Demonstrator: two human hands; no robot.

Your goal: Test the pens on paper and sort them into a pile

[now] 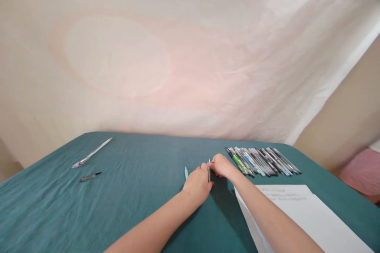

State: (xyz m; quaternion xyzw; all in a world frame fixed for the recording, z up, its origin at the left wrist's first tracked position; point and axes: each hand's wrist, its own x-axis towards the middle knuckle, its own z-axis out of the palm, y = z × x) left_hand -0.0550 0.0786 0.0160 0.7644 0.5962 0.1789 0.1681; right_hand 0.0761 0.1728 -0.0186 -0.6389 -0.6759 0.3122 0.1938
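Both my hands meet near the middle of the table with the teal cloth [124,189]. My left hand [197,185] is curled and my right hand [221,165] is curled beside it. Between them they hold a thin grey pen [209,173], standing nearly upright. A mint-green pen cap [186,172] lies on the cloth just left of my left hand.
A row of several pens [263,161] lies to the right of my hands. A white sheet of paper [299,215] with faint writing sits at the front right under my right forearm. A clear pen [91,152] and a short dark pen part [89,176] lie far left.
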